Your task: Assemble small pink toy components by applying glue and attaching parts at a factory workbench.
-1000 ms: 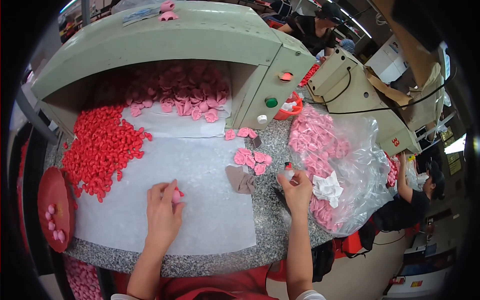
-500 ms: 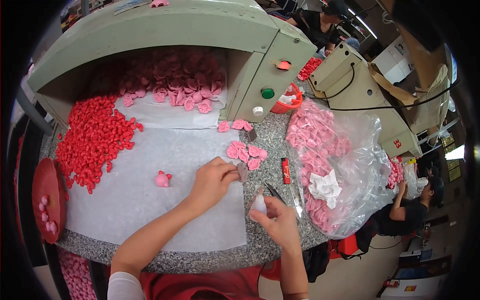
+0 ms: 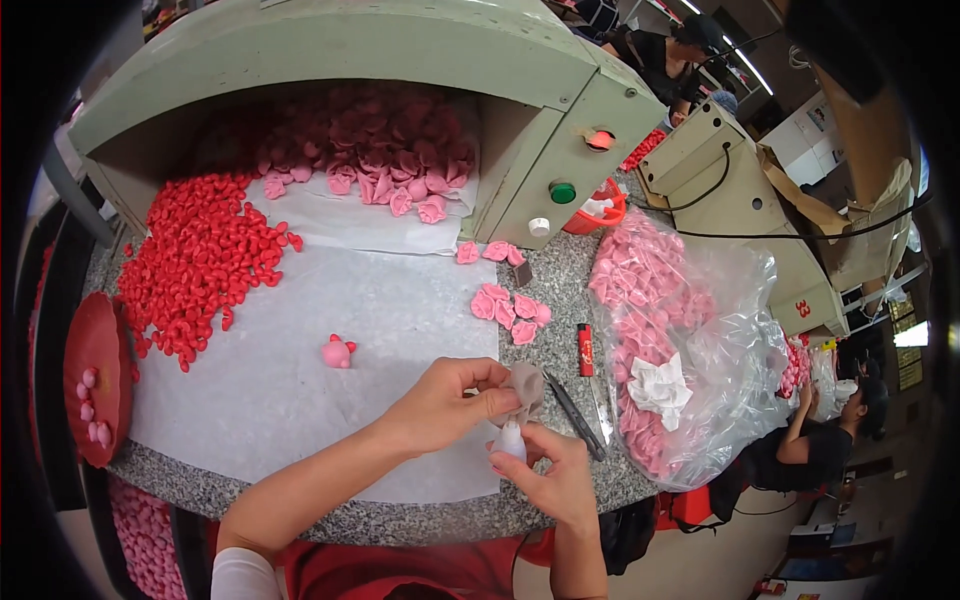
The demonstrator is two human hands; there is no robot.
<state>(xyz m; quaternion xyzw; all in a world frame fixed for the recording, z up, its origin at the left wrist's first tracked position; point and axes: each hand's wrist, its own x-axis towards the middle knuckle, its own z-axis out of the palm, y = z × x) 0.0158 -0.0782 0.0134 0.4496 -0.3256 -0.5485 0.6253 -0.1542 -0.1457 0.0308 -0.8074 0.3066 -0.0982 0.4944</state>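
Observation:
My left hand [image 3: 465,400] is closed, pinching a crumpled greyish cloth [image 3: 528,385] between thumb and fingers. The cloth touches or hangs just over the tip of a small white squeeze bottle [image 3: 510,441], which stands upright in my right hand [image 3: 553,475]. Whether the cloth wraps the tip I cannot tell. Left of my hands, a small round pink figure with red bits [image 3: 338,352] rests on white paper [image 3: 400,300]. Several pink flower-shaped pieces [image 3: 510,310] lie beyond my hands, past the paper's right edge.
Small red pieces [image 3: 195,260] are heaped at the left, beside a red dish [image 3: 95,385]. A pale green metal housing [image 3: 330,45] stands behind, with pink pieces inside. To the right lie black tweezers [image 3: 575,412], a red lighter [image 3: 585,350] and a plastic bag [image 3: 725,330] of pink pieces.
My left hand has moved right and nearer with the cloth, bringing it to the bottle's tip. The right hand still grips the bottle. The whole view has shifted slightly.

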